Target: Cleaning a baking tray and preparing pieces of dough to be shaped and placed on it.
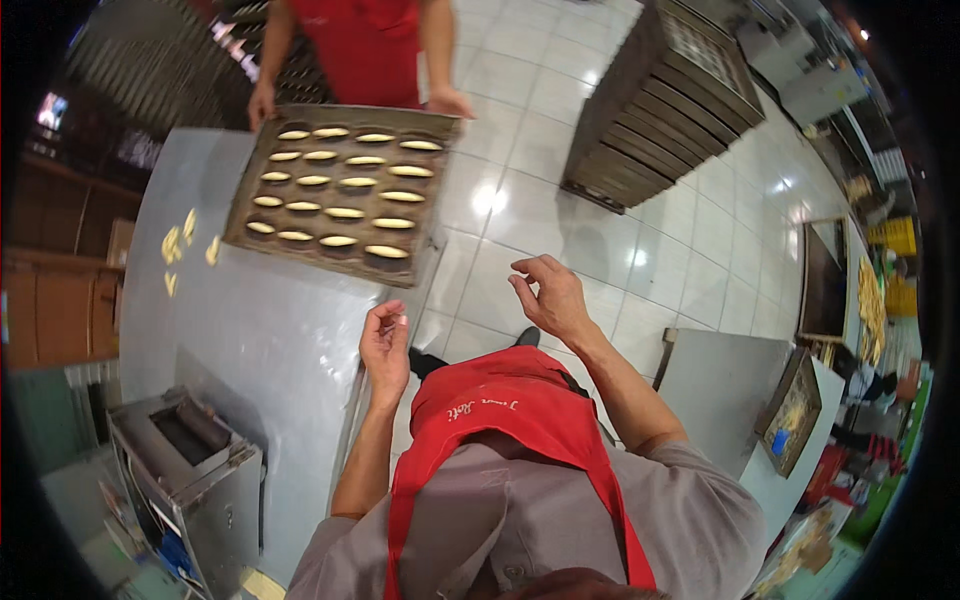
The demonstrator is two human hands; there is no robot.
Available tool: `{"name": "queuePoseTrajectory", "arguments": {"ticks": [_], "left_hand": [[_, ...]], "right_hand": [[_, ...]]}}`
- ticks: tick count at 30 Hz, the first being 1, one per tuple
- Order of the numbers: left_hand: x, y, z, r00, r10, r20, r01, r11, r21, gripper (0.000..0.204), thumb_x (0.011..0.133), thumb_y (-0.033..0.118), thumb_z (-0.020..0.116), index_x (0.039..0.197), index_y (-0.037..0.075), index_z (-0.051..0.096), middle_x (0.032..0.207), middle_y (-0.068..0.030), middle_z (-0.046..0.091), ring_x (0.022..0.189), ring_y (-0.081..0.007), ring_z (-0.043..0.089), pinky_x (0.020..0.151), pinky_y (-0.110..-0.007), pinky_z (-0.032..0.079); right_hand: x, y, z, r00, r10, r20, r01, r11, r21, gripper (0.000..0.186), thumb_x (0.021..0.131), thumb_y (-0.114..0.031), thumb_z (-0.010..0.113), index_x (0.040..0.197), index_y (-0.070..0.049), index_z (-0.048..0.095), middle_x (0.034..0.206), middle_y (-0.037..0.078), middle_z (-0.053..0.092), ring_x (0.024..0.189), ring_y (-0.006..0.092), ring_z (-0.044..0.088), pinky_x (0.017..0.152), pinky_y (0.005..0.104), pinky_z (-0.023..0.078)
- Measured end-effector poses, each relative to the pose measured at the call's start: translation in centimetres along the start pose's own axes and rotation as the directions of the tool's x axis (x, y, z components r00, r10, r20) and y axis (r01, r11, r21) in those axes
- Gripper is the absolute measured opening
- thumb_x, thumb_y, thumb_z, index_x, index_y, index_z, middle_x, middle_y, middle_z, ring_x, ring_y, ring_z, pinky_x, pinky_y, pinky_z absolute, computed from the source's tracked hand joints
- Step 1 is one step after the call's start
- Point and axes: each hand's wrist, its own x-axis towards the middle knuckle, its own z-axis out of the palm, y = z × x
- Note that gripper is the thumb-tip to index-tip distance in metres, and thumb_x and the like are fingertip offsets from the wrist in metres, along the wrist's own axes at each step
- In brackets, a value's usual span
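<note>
My left hand (385, 350) is raised beside the table edge, its fingers loosely curled and apart, with nothing visible in them. Over the tiled floor, my right hand (550, 297) hangs in the air, thumb and fingers parted and empty. Just beyond my left hand is a dark metal baking tray (318, 263). Rows of oval hollows in it each show a pale, slender piece of dough (344, 212). A co-worker in a red apron (362, 50) has one hand at each far corner of the tray. Neither of my hands touches it.
Pale dough scraps (171, 245) lie on the metal table (300, 330). A boxy metal machine (190, 450) stands at its near left. Stacked trays (660, 110) rise from the floor at far right. Another counter (725, 385) is on my right, with a tray (790, 412) on it.
</note>
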Motion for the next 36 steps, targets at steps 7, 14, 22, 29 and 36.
{"name": "queuePoseTrajectory", "arguments": {"ticks": [7, 14, 22, 29, 36], "left_hand": [[2.1, 0.0, 13.4, 0.944, -0.023, 0.329, 0.028, 1.000, -0.013, 0.026, 0.102, 0.005, 0.067, 0.127, 0.000, 0.064, 0.119, -0.0069, 0.068, 0.106, -0.0123, 0.062, 0.093, -0.030, 0.053], [7.8, 1.2, 21.0, 0.832, -0.006, 0.555, -0.094, 0.984, 0.152, 0.020, 0.102, 0.010, 0.067, 0.120, 0.002, 0.070, 0.113, -0.0089, 0.075, 0.101, -0.0148, 0.069, 0.084, -0.030, 0.054], [21.6, 2.2, 33.7, 0.757, -0.070, 0.650, -0.134, 0.957, 0.259, 0.020, 0.103, 0.013, 0.066, 0.119, 0.004, 0.071, 0.112, -0.0070, 0.075, 0.100, -0.0141, 0.069, 0.084, -0.033, 0.055], [28.1, 4.3, 37.8, 0.795, 0.022, 0.606, -0.163, 0.970, 0.178, 0.020, 0.103, 0.011, 0.065, 0.120, 0.004, 0.071, 0.113, -0.0052, 0.075, 0.102, -0.0136, 0.068, 0.084, -0.031, 0.055], [30.3, 4.5, 39.2, 0.822, -0.057, 0.566, -0.106, 0.962, 0.251, 0.020, 0.103, 0.013, 0.066, 0.120, 0.003, 0.071, 0.111, -0.0050, 0.075, 0.100, -0.0139, 0.067, 0.085, -0.032, 0.055]], "right_hand": [[0.7, 9.8, -8.7, 0.978, 0.119, -0.172, -0.128, 0.991, -0.040, 0.015, 0.094, -0.017, 0.075, 0.103, -0.005, 0.076, 0.093, 0.013, 0.074, 0.076, 0.0285, 0.073, 0.072, 0.0416, 0.058], [11.9, 18.7, -21.4, 0.878, 0.054, -0.475, -0.163, 0.968, -0.193, 0.017, 0.096, -0.020, 0.074, 0.103, -0.004, 0.076, 0.093, 0.013, 0.076, 0.079, 0.0286, 0.072, 0.073, 0.0394, 0.058], [30.2, 32.8, -30.2, 0.864, -0.216, -0.454, -0.197, 0.685, -0.701, 0.038, 0.100, -0.040, 0.069, 0.121, -0.008, 0.071, 0.101, 0.014, 0.076, 0.101, 0.0368, 0.069, 0.094, 0.0470, 0.052], [34.6, 31.2, -35.8, 0.960, -0.135, -0.245, -0.051, 0.774, -0.631, 0.039, 0.094, -0.048, 0.072, 0.082, -0.010, 0.068, 0.084, 0.012, 0.071, 0.085, 0.0372, 0.070, 0.070, 0.0509, 0.049], [50.8, 27.9, -58.3, 0.727, -0.028, -0.686, -0.419, 0.774, -0.475, 0.054, 0.099, -0.044, 0.050, 0.110, 0.003, 0.073, 0.113, 0.032, 0.072, 0.100, 0.0496, 0.070, 0.090, 0.0572, 0.054]]}}
